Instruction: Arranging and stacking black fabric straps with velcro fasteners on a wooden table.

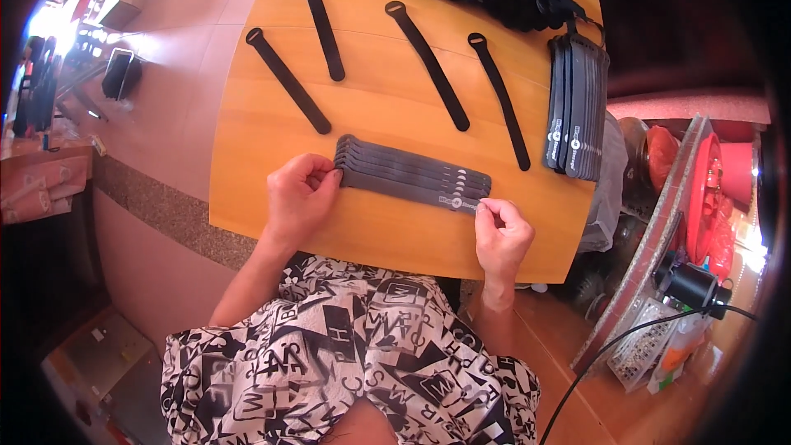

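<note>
My left hand (298, 191) and right hand (500, 235) pinch opposite ends of the strap stack (412, 175), fingers closed, squaring it flat on the table (247, 156); four loose straps (428, 66) lie beyond.

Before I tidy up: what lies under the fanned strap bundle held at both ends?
Under the fanned strap bundle shows only the wooden table. Whatever sits directly beneath the overlapping straps is covered.

Orange-brown wooden worktop (272, 181): smooth, satin grain. Stack of flat black fabric straps (412, 175): matt, woven. Black-and-white printed cloth shirt (346, 363): soft, matt.
</note>
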Demonstrator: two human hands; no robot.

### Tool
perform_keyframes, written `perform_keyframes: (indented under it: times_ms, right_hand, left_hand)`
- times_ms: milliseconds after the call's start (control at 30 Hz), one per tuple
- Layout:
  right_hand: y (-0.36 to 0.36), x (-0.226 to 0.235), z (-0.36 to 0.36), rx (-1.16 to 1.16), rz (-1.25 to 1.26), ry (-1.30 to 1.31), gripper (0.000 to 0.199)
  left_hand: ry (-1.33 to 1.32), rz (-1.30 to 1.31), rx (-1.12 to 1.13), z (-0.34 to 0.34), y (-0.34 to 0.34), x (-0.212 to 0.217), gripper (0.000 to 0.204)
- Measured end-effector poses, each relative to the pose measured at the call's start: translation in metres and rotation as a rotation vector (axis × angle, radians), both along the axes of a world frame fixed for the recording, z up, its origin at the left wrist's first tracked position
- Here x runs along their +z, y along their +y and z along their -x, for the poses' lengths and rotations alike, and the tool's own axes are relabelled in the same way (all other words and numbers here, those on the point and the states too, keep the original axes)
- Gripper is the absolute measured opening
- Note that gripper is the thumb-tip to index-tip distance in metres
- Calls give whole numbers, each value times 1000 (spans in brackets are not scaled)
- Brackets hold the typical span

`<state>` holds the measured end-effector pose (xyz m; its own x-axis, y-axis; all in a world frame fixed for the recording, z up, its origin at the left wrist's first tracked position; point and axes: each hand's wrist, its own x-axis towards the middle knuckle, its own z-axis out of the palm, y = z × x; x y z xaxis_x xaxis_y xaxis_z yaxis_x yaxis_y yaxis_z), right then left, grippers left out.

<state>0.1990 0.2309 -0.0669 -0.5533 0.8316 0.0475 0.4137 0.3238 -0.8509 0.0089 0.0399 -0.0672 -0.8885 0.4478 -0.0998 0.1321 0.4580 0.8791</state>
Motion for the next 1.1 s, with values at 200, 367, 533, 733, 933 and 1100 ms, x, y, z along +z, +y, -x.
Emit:
perform_keyframes:
  times_ms: [200,367,533,733,933,1100]
  right_hand:
    - [-3,-1,1,1,-23,11,5]
    - [-3,-1,2,16,-80,-5,5]
    - [-4,0,3,-3,-92,-20,5]
    - [-3,-1,5,-11,-103,-11,5]
    - [-4,-3,5,-49,-35,-2,2]
    - [-5,-3,8,-28,-76,-25,5]
  left_hand:
    - [26,5,8,-2,0,2,6]
    - [49,26,4,-2,1,0,6]
    - [56,2,-10,-2,1,0,7]
    - [39,9,3,-2,2,-1,6]
    - [37,28,-4,-2,0,0,6]
    - [34,70,-2,1,2,4,7]
